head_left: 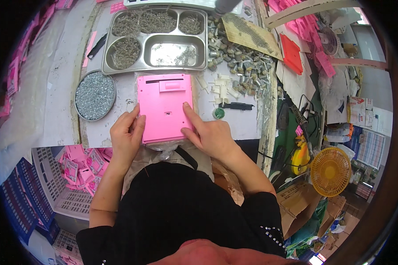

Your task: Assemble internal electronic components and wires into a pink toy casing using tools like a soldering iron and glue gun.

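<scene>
A flat pink plastic casing (161, 101) lies on the table edge in front of me, with a dark slot and a raised block near its far end and a small hole in the middle. My left hand (127, 139) grips its left edge, the thumb and fingers close together there. From the other side, my right hand (213, 136) holds the right edge, with a fingertip on the top face and the thumb near the lower corner. Right behind the casing stands a steel compartment tray (154, 72) with small metal parts in its sections.
A round dish (95, 96) of small silvery pieces sits to the left. Small cylindrical metal parts (243, 66), white plastic pieces (221, 88) and a green-filled cup (218, 113) lie right. Below left is a crate (70, 204) of pink parts; a yellow fan (331, 172) stands far right.
</scene>
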Action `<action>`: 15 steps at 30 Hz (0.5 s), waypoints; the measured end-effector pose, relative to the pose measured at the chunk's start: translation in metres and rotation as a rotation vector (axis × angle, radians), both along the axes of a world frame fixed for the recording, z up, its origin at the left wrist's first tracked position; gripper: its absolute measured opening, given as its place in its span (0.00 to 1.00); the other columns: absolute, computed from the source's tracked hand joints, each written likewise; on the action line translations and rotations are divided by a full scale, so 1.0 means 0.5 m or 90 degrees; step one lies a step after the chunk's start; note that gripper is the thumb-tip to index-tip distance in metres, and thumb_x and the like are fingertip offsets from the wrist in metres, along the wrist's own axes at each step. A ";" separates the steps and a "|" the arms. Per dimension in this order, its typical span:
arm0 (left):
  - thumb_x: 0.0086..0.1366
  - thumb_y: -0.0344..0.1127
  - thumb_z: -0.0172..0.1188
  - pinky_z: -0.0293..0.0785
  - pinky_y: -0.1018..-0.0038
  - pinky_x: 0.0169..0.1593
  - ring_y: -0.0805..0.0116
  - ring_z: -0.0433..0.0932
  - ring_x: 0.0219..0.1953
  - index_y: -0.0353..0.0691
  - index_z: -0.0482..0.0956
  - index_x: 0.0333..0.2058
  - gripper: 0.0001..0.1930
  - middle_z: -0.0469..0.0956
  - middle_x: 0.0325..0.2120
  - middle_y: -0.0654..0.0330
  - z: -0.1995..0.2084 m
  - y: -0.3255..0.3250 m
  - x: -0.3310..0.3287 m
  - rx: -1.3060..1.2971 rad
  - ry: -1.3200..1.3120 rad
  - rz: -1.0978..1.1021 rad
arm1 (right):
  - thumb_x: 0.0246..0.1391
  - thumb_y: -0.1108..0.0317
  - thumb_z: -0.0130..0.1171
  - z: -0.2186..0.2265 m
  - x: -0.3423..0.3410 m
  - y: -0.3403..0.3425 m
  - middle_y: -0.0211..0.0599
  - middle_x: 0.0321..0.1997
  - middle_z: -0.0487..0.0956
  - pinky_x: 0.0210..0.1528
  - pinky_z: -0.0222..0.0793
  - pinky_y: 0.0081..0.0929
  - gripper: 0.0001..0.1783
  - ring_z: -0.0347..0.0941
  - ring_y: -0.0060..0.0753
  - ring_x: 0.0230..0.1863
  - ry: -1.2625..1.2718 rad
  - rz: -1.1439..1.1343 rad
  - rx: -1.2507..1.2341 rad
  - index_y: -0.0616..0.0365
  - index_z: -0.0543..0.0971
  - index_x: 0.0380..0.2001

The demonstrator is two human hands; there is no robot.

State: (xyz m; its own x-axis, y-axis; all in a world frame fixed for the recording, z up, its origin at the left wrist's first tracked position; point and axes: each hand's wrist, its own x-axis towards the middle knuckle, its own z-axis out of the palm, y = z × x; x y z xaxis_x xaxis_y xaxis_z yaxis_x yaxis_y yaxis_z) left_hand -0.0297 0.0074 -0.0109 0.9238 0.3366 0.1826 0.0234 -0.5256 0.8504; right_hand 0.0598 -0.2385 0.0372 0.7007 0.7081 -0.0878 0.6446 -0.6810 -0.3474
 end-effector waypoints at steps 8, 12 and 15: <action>0.65 0.29 0.68 0.66 0.73 0.28 0.71 0.68 0.23 0.33 0.84 0.53 0.17 0.72 0.23 0.58 0.017 0.026 0.013 -0.073 0.056 -0.015 | 0.59 0.53 0.68 0.001 0.007 0.005 0.36 0.14 0.76 0.23 0.70 0.36 0.37 0.76 0.41 0.16 0.058 -0.013 0.080 0.53 0.72 0.68; 0.60 0.30 0.70 0.70 0.69 0.32 0.64 0.74 0.27 0.37 0.86 0.43 0.11 0.76 0.27 0.57 0.075 0.140 0.016 0.031 0.033 0.007 | 0.57 0.56 0.70 0.041 0.070 0.013 0.34 0.14 0.75 0.24 0.71 0.34 0.27 0.76 0.38 0.16 0.117 0.006 0.111 0.50 0.82 0.58; 0.58 0.30 0.70 0.72 0.64 0.38 0.57 0.77 0.32 0.38 0.85 0.36 0.07 0.78 0.30 0.56 0.085 0.226 0.035 0.271 0.006 0.080 | 0.54 0.61 0.70 0.063 0.111 0.122 0.36 0.25 0.81 0.28 0.73 0.32 0.17 0.79 0.34 0.24 -0.018 0.095 0.217 0.51 0.86 0.47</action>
